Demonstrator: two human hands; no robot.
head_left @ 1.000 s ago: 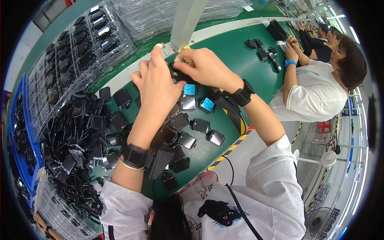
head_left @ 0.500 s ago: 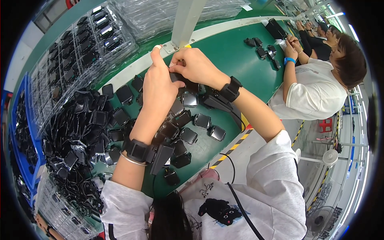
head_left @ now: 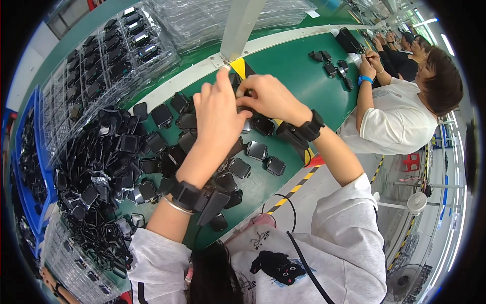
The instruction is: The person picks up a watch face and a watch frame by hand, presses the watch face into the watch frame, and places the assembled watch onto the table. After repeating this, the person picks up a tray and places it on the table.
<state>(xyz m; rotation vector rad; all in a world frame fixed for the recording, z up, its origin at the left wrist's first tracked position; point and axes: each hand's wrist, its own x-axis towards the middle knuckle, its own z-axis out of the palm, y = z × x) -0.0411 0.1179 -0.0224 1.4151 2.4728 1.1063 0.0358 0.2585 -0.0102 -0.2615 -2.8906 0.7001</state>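
My left hand (head_left: 218,110) and my right hand (head_left: 276,99) meet over the green bench, near the foot of a metal post. Between them they grip a small dark piece (head_left: 247,95), which looks like one of the black watch cases and is mostly hidden by the fingers. The right thumb and forefinger pinch it; the left thumb presses from the near side while the left forefinger points up. Loose square watch cases lie below and around my hands, among them one with a shiny face (head_left: 256,150) and a dark one (head_left: 275,165).
A big heap of black watch cases (head_left: 129,144) fills the left of the green bench (head_left: 298,76). Clear plastic trays (head_left: 167,55) with more cases stand beyond, and a blue bin (head_left: 44,197) at far left. A metal post (head_left: 240,30) rises ahead. A co-worker (head_left: 400,101) sits at right.
Both hands have shifted to the right and slightly nearer with the dark piece between them. The yellow and black tape by the post has come into sight.
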